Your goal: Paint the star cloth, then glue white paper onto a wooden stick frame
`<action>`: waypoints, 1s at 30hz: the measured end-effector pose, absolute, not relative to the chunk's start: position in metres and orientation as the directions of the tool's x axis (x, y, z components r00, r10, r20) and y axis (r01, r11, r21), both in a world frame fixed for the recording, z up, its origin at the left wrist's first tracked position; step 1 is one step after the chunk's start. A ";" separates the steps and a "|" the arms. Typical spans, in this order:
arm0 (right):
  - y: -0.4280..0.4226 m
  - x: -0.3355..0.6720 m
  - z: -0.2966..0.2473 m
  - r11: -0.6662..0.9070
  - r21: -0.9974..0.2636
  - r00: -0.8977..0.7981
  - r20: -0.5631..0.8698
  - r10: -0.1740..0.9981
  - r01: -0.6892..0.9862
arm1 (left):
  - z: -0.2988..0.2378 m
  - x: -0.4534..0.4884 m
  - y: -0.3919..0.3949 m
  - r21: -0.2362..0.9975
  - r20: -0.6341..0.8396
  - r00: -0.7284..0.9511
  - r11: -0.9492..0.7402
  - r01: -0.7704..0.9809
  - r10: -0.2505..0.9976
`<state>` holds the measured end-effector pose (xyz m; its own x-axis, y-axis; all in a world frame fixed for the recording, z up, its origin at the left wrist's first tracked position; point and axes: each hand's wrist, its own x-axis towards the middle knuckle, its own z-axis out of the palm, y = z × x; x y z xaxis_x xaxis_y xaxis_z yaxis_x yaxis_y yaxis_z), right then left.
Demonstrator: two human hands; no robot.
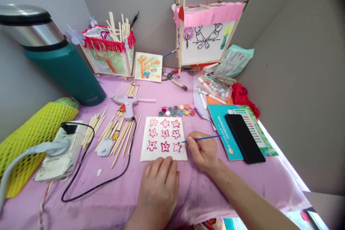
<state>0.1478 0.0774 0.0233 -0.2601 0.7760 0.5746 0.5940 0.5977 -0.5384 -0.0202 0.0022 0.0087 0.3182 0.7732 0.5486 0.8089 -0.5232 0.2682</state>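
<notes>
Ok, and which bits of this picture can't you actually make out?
All in the head view:
- Left hand: palm hidden beneath the hand itself.
- Paintbrush: part of its length covered by the right hand's fingers.
- Blue book: part of its cover lies under the black phone.
- Green bottle: its lid is cut off by the left edge.
- Paint pots: too small to tell how full.

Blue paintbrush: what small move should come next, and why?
I'd probably edge the blue paintbrush slightly left to add marks inside the bottom-right star: its middle looks barer than the bottom-middle star, and the tip is right by it. The right hand holds the brush while the left hand rests at the white square's near edge.
</notes>
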 end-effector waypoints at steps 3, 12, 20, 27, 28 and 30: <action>0.078 0.147 0.023 0.607 -0.538 -0.276 0.572 0.773 0.584 | 0.009 -0.020 0.002 0.272 0.549 0.313 -0.520 0.810 0.775; 0.077 0.146 0.023 0.602 -0.556 -0.287 0.553 0.783 0.572 | 0.008 -0.020 0.002 0.269 0.543 0.312 -0.514 0.815 0.780; 0.076 0.145 0.020 0.598 -0.582 -0.289 0.539 0.791 0.551 | 0.008 -0.020 0.002 0.263 0.547 0.320 -0.521 0.812 0.774; 0.077 0.144 0.022 0.592 -0.577 -0.296 0.528 0.796 0.562 | 0.008 -0.020 0.002 0.263 0.551 0.313 -0.517 0.815 0.774; 0.077 0.144 0.022 0.592 -0.578 -0.296 0.527 0.797 0.562 | 0.008 -0.020 0.002 0.263 0.552 0.313 -0.517 0.815 0.773; 0.077 0.144 0.022 0.587 -0.583 -0.294 0.523 0.800 0.561 | 0.008 -0.020 0.002 0.264 0.551 0.315 -0.520 0.812 0.772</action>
